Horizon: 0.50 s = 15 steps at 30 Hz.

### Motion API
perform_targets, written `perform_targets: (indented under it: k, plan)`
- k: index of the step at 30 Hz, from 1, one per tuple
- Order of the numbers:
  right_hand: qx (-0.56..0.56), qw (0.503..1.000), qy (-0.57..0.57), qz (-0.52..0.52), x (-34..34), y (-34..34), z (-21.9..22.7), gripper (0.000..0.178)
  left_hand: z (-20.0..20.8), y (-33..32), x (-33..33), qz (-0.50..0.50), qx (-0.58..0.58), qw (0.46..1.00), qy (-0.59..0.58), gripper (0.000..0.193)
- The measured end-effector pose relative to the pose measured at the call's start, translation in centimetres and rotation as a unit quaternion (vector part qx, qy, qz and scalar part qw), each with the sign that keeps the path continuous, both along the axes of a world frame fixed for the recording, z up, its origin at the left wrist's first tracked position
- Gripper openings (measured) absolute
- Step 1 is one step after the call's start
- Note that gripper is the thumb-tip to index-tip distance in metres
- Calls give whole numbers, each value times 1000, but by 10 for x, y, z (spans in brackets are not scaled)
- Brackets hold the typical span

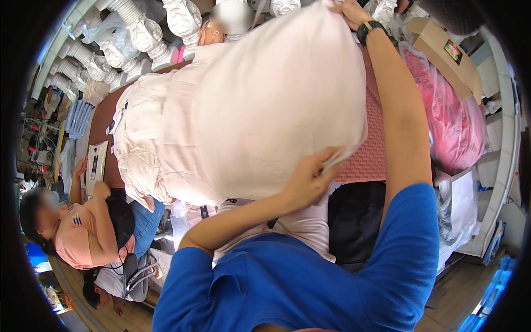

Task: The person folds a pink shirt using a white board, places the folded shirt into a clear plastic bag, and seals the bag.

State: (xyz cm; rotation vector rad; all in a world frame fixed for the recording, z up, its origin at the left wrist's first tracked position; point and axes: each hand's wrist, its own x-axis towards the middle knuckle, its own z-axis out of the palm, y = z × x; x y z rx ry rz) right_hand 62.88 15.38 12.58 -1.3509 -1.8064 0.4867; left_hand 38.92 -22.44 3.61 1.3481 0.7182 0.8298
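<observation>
1. Left hand [315,180] is pinching the near edge of the cream cloth [282,105]; right hand [352,13] is clamping its far edge, presumably keeping it spread;
2. it is draping over the table [377,138] (right side billowing).

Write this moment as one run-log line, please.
left hand: grips pale cloth, near edge | right hand: grips it, far edge | cloth: spread over reddish-brown table

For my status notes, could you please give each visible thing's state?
Broad pale pink cloth: spread, partly lifted
Left hand: closed on its near edge
Right hand: closed on its far edge
Black wristwatch: fastened
Red fabric bundle: plastic-wrapped
Cream rectangular garment: folded flat
</observation>
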Motion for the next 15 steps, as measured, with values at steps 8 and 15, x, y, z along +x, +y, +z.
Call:
perform_targets:
  k: [8,15]
  plan:
    - [-59,975,-205,-59,129,26,-133,26,-108,-32,111,-47,79,995,33,48]
    - [-26,956,-243,-160,150,9,-171,36,-124,-25,153,-101,91,989,53,46]
